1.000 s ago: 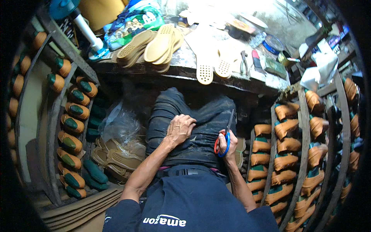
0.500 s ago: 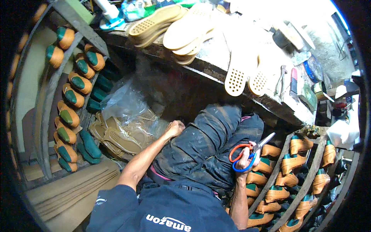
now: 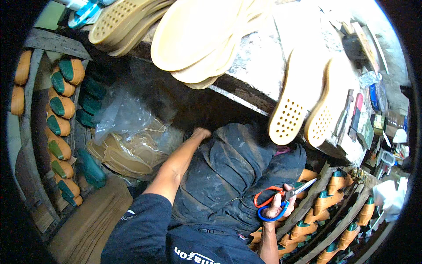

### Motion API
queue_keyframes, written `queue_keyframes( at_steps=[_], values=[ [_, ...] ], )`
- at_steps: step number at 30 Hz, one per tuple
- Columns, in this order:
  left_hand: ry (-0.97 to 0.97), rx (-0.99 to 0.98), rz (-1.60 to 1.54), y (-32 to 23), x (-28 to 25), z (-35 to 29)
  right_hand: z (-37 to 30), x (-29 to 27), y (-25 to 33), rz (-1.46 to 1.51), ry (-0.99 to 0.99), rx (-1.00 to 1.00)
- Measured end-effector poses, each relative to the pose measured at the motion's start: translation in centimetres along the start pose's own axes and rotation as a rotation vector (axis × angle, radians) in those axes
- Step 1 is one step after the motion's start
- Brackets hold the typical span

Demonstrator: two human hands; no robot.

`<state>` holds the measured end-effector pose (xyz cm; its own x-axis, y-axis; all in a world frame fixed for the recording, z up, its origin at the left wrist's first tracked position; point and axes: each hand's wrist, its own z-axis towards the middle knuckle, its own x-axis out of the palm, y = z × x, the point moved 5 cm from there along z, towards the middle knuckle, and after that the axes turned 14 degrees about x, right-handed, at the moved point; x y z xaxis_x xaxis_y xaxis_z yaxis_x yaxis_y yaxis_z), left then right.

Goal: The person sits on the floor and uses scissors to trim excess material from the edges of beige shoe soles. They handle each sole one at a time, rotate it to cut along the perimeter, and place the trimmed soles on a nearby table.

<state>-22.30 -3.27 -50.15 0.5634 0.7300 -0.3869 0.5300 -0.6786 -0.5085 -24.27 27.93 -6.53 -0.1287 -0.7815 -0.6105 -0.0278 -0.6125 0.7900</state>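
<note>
My right hand (image 3: 278, 208) is closed round a pair of scissors (image 3: 303, 188) with one red and one blue handle loop. Their blades point up and to the right, beside my thigh. My left hand (image 3: 202, 133) reaches down beside my left knee, towards the dark space under the bench; its fingers are hidden and blurred. Close to that hand lies a heap of tan soles (image 3: 125, 154), partly under a clear plastic bag (image 3: 125, 112). On the bench edge before me, two cream soles (image 3: 288, 121) with rows of holes jut out over the front.
Stacked cream soles (image 3: 198, 35) overhang the bench (image 3: 259, 86). Racks of orange-and-green shoes stand left (image 3: 61, 108) and right (image 3: 327, 202). A red-and-black handled tool (image 3: 357, 110) lies at the bench's right. Brown sheets (image 3: 90, 220) lie at lower left.
The view has shifted, bringing the bench and soles closer. My left hand has reached farther out past the knee. The scissors remain in my right hand, slightly lower in view.
</note>
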Motion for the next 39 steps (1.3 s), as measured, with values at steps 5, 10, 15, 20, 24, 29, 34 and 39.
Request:
queue_keyframes(
  at_steps=[5, 10, 15, 20, 24, 29, 34, 39],
  values=[
    [-0.068, -0.003, -0.003, -1.5, -1.8, 4.4, -0.5, -0.6, -1.5, -0.028, 0.071, -0.017],
    [-0.151, -0.027, -0.033, -2.5, -1.4, 6.3, -1.4, -1.7, -2.2, 0.0, 0.208, -0.159],
    [-0.191, -0.038, -0.041, -3.2, 0.5, 5.0, -1.7, -1.5, -2.1, -0.063, 0.172, -0.12],
    [-0.209, -0.046, -0.046, -3.7, 0.5, 6.3, -1.7, -1.3, -1.1, -0.104, 0.184, -0.111],
    [-0.215, -0.055, -0.05, -3.8, -0.1, 7.4, -1.6, -1.3, -0.9, -0.202, 0.162, -0.172],
    [-0.197, -0.056, -0.08, -3.6, 0.3, 6.3, -1.1, -0.4, -1.1, -0.077, 0.226, -0.161],
    [-0.156, -0.119, -0.172, 0.8, 1.5, 1.7, -0.4, 0.8, 0.1, -0.08, 0.165, -0.283],
    [-0.582, -0.193, -0.483, 7.7, -2.9, -11.4, 1.0, 2.2, 1.1, -0.047, 0.184, -0.174]
  ],
)
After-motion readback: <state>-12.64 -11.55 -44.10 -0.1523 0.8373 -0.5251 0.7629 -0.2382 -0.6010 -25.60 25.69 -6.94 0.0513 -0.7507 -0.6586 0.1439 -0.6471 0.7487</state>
